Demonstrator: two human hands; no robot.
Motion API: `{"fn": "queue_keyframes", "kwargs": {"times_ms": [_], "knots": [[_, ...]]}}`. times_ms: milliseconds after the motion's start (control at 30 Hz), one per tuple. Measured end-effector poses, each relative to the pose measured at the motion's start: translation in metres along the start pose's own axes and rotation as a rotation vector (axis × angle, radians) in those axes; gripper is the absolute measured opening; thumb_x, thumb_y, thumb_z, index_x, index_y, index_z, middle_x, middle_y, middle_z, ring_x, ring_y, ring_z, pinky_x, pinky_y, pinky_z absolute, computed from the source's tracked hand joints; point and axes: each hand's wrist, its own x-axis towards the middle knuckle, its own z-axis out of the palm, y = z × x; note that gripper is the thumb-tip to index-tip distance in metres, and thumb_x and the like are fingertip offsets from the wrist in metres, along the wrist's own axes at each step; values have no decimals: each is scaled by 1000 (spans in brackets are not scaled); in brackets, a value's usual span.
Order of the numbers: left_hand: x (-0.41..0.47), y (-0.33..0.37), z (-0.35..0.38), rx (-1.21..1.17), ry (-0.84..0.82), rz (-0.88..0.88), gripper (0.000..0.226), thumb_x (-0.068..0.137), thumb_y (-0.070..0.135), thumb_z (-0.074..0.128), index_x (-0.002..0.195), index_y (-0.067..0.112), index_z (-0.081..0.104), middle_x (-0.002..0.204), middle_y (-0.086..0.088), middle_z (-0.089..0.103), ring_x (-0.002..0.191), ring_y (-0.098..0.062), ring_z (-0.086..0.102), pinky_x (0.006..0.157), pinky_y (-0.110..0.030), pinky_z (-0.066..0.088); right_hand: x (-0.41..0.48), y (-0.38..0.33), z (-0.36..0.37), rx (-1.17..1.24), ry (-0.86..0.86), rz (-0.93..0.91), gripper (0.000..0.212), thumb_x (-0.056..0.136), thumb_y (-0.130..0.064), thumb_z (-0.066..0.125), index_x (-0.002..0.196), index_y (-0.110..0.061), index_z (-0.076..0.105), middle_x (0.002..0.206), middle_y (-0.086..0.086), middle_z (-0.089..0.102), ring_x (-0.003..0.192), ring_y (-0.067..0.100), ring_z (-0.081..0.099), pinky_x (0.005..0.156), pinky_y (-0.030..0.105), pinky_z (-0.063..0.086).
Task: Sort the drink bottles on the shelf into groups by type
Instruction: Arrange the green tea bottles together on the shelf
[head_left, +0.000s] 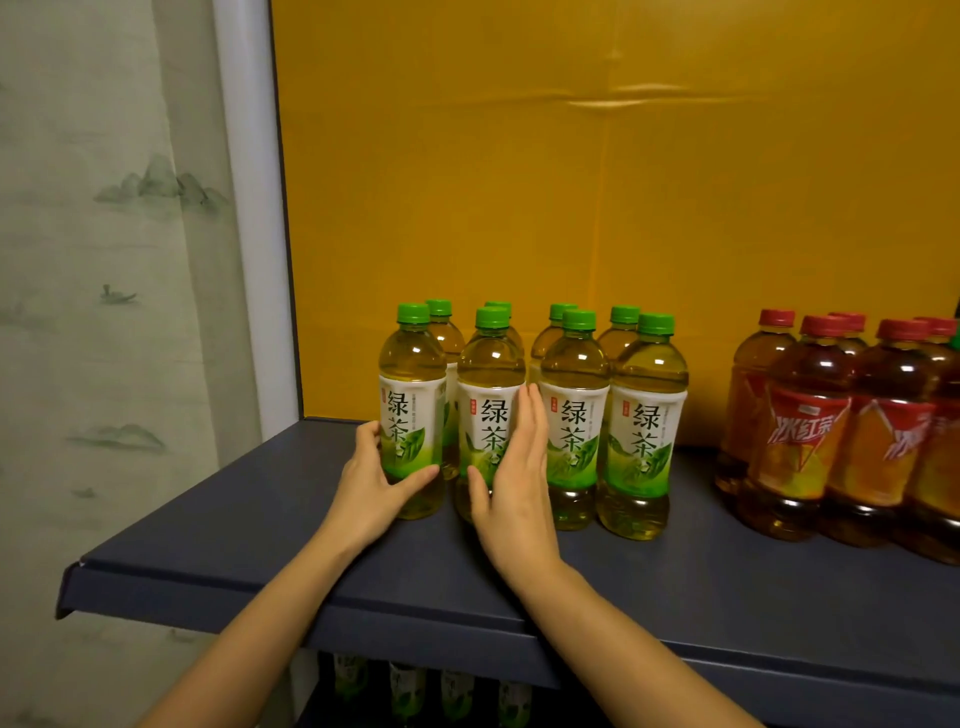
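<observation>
Several green tea bottles with green caps stand in two rows on the dark blue shelf (270, 525). My left hand (371, 483) wraps the leftmost front green tea bottle (413, 395) low on its label. My right hand (514, 483) lies flat, fingers straight, against the right side of the second front green tea bottle (488, 400), in the gap beside the third front bottle (574, 410). A fourth front bottle (644, 426) stands at the row's right end. Several red-capped iced tea bottles (810, 426) stand grouped at the right.
A yellow back panel (571, 182) closes the shelf behind the bottles. A white frame post (254, 234) and a painted curtain (104, 260) are at the left. More green tea bottles (410, 691) show on a lower shelf. A gap separates the green and red groups.
</observation>
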Motion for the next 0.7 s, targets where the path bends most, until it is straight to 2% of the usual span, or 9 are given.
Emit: {"fn": "queue_keyframes", "kwargs": {"times_ms": [100, 167, 300, 400, 500, 600, 700], "knots": [[3, 1, 6, 3, -28, 16, 69, 74, 16, 75, 130, 12, 35, 121, 5, 51, 111, -9, 50, 94, -24, 41, 2, -1, 2, -19, 4, -37, 88, 87, -4, 53, 146, -18, -11, 155, -6, -21, 143, 7, -12, 104, 6, -3], [5, 0, 9, 2, -37, 24, 68, 75, 16, 74, 132, 13, 36, 124, 3, 53, 113, -9, 51, 96, -25, 42, 2, -1, 4, -38, 13, -43, 87, 88, -3, 51, 146, -17, -12, 155, -5, -22, 144, 11, -12, 107, 14, 3], [5, 1, 14, 4, -44, 32, 71, 77, 17, 72, 136, 14, 32, 132, -3, 52, 116, -12, 49, 98, -28, 41, 5, -2, 7, -81, 24, -18, 85, 88, -3, 49, 146, -15, -12, 155, -2, -22, 145, 14, -12, 109, 18, 14], [4, 5, 17, 26, -33, 32, 86, 70, 28, 79, 137, 15, 27, 137, -3, 46, 117, -11, 45, 95, -25, 37, 5, -4, 0, -64, -14, -27, 85, 89, -9, 52, 147, -15, -9, 155, -4, -20, 144, 12, -13, 109, 18, 8], [2, 11, 21, 23, 17, 43, 120, 48, 53, 81, 142, 21, 13, 145, -2, 33, 128, -16, 38, 100, -29, 35, 2, -4, -20, -33, 27, -110, 79, 86, -16, 58, 148, -17, 9, 156, -7, -4, 144, 8, -3, 111, 16, 3], [3, 19, 27, 29, 79, 72, 128, 50, 40, 88, 145, 22, 4, 151, -3, 21, 135, -19, 31, 106, -35, 31, 0, 13, -51, -124, 231, -157, 74, 80, -26, 63, 142, -15, 25, 151, -1, 19, 140, 11, 18, 114, 17, 11], [6, 22, 32, 13, 88, 71, 131, 50, 36, 88, 145, 24, -1, 153, -5, 19, 137, -22, 28, 109, -38, 29, 1, 42, -83, -97, 371, 8, 92, 72, -40, 72, 144, -14, 19, 151, 6, 23, 139, 12, 19, 114, 29, 17]]}}
